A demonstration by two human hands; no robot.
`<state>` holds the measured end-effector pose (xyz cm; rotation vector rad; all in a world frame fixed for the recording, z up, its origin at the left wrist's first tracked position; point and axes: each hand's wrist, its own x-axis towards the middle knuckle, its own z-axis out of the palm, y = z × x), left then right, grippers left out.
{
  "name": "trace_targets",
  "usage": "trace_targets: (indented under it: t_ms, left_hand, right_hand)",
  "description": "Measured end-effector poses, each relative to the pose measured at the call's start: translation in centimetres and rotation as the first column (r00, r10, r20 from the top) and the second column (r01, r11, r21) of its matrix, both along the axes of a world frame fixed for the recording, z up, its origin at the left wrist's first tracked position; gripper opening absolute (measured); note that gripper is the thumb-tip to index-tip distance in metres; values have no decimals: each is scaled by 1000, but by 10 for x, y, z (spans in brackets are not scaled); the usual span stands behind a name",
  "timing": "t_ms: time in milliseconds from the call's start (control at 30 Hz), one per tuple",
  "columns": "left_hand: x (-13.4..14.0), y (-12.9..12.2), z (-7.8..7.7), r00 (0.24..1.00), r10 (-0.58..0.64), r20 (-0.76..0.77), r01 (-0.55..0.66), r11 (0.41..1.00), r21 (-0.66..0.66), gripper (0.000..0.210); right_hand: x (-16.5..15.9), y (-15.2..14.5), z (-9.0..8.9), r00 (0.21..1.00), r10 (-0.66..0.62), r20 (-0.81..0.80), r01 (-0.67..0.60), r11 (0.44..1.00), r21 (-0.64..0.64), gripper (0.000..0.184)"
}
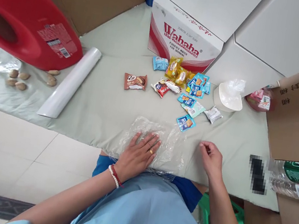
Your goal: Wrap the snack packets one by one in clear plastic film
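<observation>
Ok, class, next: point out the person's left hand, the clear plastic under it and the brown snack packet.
Left hand (pixel 140 153): head view, on the back of the hand.
Clear plastic (pixel 171 151): head view, on the crinkled part beside the hand.
Brown snack packet (pixel 135 82): head view, middle of its printed front.

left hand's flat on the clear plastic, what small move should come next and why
Probably bring the right hand to the right edge of the clear plastic and smooth it outward: the plastic looks wrinkled, the left hand lies flat on it, and the right hand is just beside it, fingers curled.
</observation>
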<state>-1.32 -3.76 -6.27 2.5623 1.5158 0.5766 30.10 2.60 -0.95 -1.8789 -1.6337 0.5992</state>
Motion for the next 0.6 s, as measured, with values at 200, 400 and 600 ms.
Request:
trace_targets:
  t_ms: [200, 400, 600]
  left_hand:
    - [0, 6, 0, 1000, -18, -8, 18, 999, 27, 45]
    - [1, 1, -3, 1000, 11, -4, -10, 998, 63, 46]
    - [3, 4, -6, 995, 98, 0, -98, 993, 73, 52]
  right_hand:
    - [-97, 75, 24, 700, 650, 295, -695, 715, 74, 38]
    - [-145, 147, 17, 432, 901, 43, -849, 423, -318, 14]
    - [-136, 161, 21, 643, 747, -169, -765, 622, -166, 32]
